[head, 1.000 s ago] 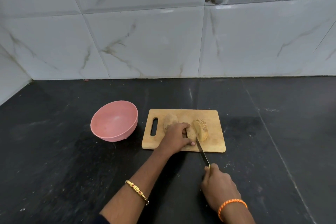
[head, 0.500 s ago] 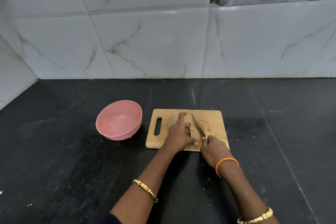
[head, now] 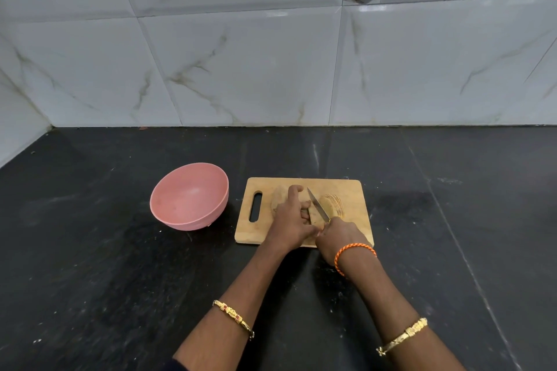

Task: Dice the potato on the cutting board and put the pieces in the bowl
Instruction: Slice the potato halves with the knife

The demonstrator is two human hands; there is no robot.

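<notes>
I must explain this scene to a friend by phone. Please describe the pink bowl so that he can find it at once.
On the black stone counter below the white marble-look wall tiles lies a light wooden cutting board. Just left of the board, apart from it, stands the round pink plastic bowl. It is the only pink thing, and nothing lies inside.

We are looking forward and down from one head-worn camera, facing the tiled wall (head: 241,69); beyond our fingers (head: 294,190) the black counter (head: 90,250) is stretching away, wide-angle, near our hands.
</notes>
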